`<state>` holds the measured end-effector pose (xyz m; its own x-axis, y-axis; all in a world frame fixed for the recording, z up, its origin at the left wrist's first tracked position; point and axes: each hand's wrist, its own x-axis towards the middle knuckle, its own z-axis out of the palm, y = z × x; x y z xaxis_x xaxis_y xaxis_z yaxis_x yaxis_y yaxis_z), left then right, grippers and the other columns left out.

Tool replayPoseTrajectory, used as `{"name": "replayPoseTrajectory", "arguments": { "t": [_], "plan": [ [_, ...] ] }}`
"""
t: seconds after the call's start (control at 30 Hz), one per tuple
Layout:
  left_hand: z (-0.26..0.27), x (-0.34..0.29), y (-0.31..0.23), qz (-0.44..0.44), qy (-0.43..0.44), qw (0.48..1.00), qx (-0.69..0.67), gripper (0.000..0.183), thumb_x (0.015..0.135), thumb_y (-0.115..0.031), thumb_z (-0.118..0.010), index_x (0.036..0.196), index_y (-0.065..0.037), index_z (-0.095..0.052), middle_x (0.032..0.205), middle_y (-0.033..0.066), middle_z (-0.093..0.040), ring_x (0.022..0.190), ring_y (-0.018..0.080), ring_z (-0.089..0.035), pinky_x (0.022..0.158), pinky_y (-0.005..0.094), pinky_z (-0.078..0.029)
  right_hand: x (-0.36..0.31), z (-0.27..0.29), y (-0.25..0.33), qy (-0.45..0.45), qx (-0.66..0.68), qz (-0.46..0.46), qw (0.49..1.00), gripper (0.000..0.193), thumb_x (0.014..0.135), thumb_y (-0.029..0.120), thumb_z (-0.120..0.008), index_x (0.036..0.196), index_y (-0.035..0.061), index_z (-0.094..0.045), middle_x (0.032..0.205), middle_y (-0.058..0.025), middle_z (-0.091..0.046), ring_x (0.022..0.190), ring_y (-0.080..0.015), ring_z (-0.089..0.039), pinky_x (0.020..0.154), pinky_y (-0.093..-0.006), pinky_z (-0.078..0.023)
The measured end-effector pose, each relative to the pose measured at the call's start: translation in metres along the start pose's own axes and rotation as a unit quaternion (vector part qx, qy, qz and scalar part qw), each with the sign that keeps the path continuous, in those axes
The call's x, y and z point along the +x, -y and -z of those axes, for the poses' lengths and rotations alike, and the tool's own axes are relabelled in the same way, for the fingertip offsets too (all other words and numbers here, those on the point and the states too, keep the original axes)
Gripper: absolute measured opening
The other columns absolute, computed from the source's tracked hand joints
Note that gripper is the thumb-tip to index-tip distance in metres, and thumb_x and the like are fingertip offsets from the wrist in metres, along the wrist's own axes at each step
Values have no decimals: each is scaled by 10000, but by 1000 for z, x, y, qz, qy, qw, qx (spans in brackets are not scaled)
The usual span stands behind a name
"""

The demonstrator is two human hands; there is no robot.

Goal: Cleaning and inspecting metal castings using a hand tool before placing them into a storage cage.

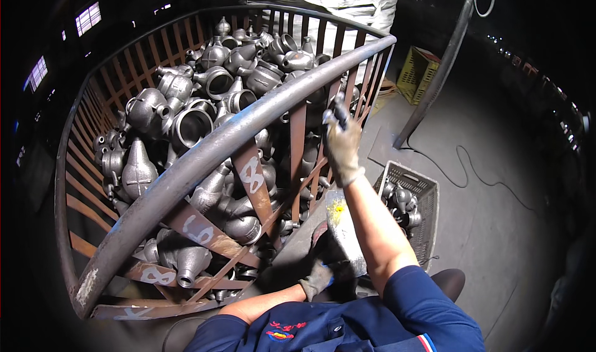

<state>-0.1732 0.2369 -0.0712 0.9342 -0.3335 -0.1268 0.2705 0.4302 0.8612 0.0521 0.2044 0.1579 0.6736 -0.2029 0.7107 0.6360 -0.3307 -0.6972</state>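
My right hand (343, 146), in a soiled light work glove, is raised beside the right end of the barred metal cage (261, 119). Its fingers are closed around something dark and narrow that I cannot make out. Low in front of my body is my left hand (317, 281), in a greyish glove. Its fingers are partly lost in shadow, beside a pale board (345, 231) with a yellow spot on it. Heaped in the cage are many grey metal castings (139, 169), rounded and hollow with necks and open rings.
Right of my forearm stands a grey plastic crate (428, 218) with smaller castings. A metal pole (434, 69) rises from a floor plate, with a cable (465, 166) nearby. Behind are a yellow crate (417, 76) and a white bulk bag (372, 10) holding dark pieces.
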Motion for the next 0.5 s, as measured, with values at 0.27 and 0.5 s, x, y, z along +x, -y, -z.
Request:
{"name": "replayPoseTrajectory", "arguments": {
  "t": [0.27, 0.5],
  "plan": [
    [63, 23, 106, -72, 140, 976, 152, 388, 916, -155, -413, 1296, -79, -403, 1304, 130, -443, 1098, 219, -521, 799, 286, -496, -22, -10, -2, 13, -8, -13, 1000, 325, 843, 108, -558, 1134, -38, -556, 1014, -176, -641, 899, -181, -615, 791, -275, -478],
    [15, 6, 9, 214, -70, 898, -377, 244, 813, 35, -541, 1050, -8, -578, 910, 77, -632, 813, 183, -611, 701, 274, -509, -27, 7, -19, 57, 93, -89, 990, 364, 825, 137, -584, 1171, 22, -571, 958, -89, -667, 865, -145, -618, 771, -256, -494]
  ]
}}
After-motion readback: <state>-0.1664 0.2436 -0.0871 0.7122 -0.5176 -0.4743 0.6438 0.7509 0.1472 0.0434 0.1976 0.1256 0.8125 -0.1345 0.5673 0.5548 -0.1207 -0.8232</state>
